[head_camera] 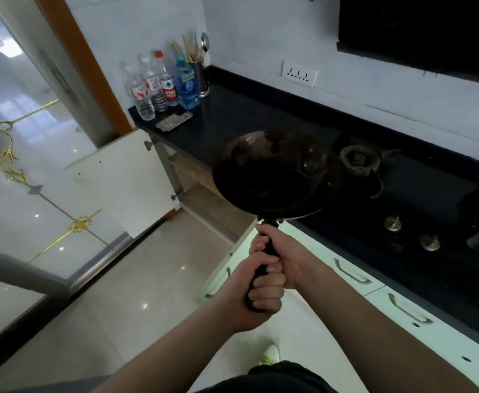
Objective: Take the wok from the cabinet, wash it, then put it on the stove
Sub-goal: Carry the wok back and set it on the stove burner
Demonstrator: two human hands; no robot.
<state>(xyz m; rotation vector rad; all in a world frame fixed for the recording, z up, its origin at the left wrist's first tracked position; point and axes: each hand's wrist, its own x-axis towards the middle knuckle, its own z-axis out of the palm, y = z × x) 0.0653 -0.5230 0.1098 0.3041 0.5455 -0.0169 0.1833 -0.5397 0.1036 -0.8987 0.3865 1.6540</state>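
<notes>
Dark stone counter [232, 114] runs along the white tiled wall ahead of you, with the stove [419, 194] set into it on the right, one burner [358, 160] showing just past the pan's far rim and two knobs [392, 224] near the counter's front edge. You hold the wok [272, 174] in the air over the front edge of the counter, its bowl dark and blotched with rusty patches, overlapping the left side of the stove from this angle; whether it touches anything below cannot be told. Your right hand [286, 256] grips the black handle [269, 248] nearer the bowl, fingers wrapped fully round it, and your left hand [258, 296] grips the handle's end just behind, fingers curled tight with the thumb across the top. At the counter's far left corner stand several plastic bottles [158, 83], a blue bottle [187, 83] beside them and a metal holder of chopsticks and a spoon [198, 69] against the wall, with a small flat tray [174, 121] in front of them. Below that end the cabinet door [124, 180] hangs open towards the glossy tiled floor [136, 279]. White drawers with metal handles [351, 272] line the front under the stove, and a wall socket [299, 72] sits above the counter's back edge.
</notes>
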